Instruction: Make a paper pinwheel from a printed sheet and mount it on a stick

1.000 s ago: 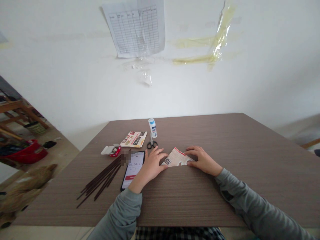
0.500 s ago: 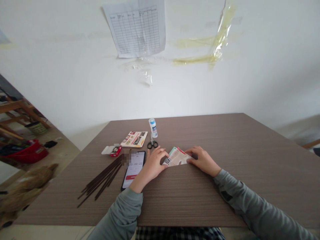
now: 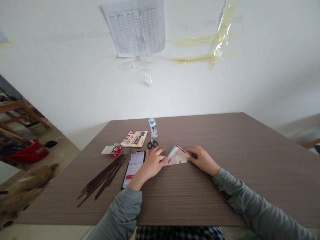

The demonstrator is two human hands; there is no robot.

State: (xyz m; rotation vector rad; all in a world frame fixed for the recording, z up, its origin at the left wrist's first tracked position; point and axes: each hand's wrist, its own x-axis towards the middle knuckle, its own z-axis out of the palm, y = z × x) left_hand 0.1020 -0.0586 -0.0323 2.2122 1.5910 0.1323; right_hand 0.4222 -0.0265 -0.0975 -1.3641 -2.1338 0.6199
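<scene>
A small folded piece of printed paper [image 3: 178,157], roughly a triangle with a red and a green edge, lies on the table between my two hands. My left hand [image 3: 151,165] has its thumb on the paper's left corner, with the other fingers bent loosely above the table. At the right corner, my right hand [image 3: 203,160] pinches the paper between thumb and fingers. Black-handled scissors [image 3: 152,144] lie just beyond my left hand. A phone [image 3: 133,168] with a timer on its screen rests left of that hand, partly covered by the wrist.
Several thin dark sticks [image 3: 103,176] lie left of the phone. Behind them are a small open red-and-white box [image 3: 115,150] and a printed booklet [image 3: 135,138]. A white bottle with a blue top [image 3: 153,128] stands near the wall, touching or close to the scissors.
My left thumb has shifted slightly inward over the paper's left corner, covering more of its printed black square. My right hand has barely moved.
</scene>
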